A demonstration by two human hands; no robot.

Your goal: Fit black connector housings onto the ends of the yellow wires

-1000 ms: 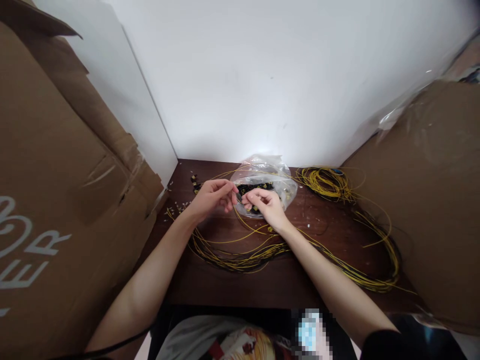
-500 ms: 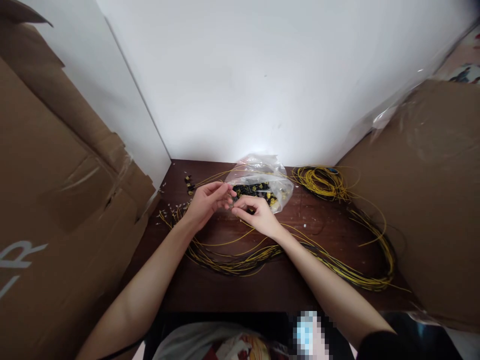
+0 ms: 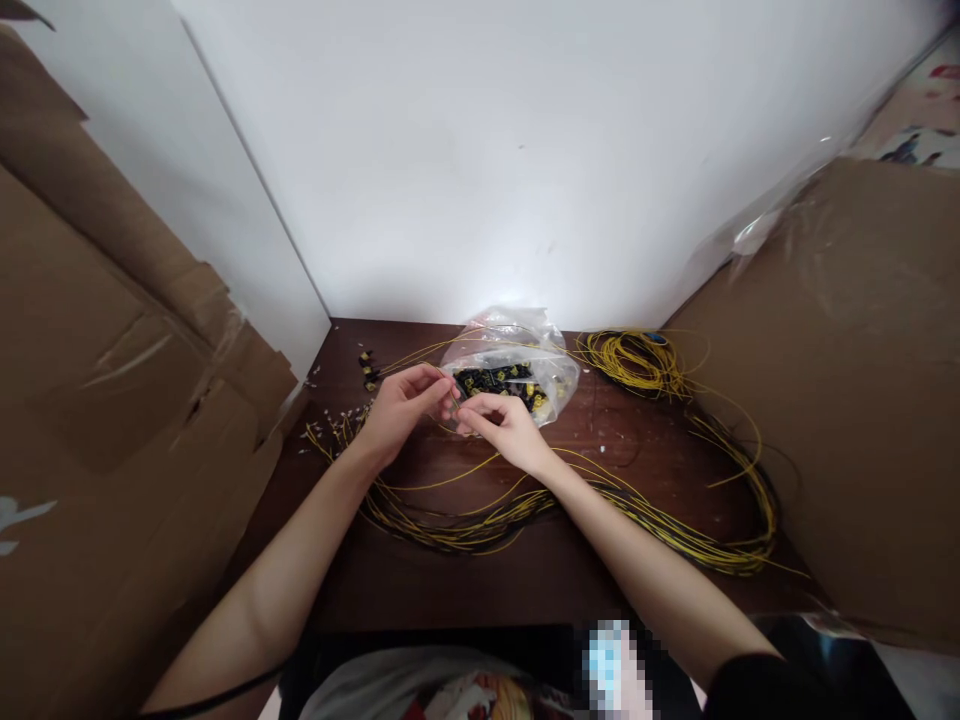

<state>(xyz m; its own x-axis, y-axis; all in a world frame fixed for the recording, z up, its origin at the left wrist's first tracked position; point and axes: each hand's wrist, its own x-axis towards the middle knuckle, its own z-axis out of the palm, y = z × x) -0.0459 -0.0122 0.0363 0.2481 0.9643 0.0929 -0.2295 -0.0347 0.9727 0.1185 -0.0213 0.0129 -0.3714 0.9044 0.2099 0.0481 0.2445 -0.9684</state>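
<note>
My left hand (image 3: 406, 408) is pinched, thumb against fingers, on a thin wire (image 3: 454, 399). Close by on its right, my right hand (image 3: 507, 432) pinches the same wire with thumb and forefinger. The exact end of the wire is too small to make out. Just behind the fingers lies a clear plastic bag (image 3: 517, 330), its mouth open, with black and yellow small parts (image 3: 495, 380) in it. Below both hands, a long bundle of yellow and black wires (image 3: 472, 535) curves across the brown table (image 3: 420, 595).
A coil of yellow wire (image 3: 634, 362) lies at the back right. Several small black and yellow pieces (image 3: 367, 370) sit at the back left, near scattered white bits (image 3: 322, 430). Cardboard boxes (image 3: 112, 420) flank the table on both sides; a white wall (image 3: 480, 170) closes the back.
The fingers have shifted slightly against each other, and the right fingertips are now nearer the left ones. The whole view has drifted a little, so everything sits slightly further left.
</note>
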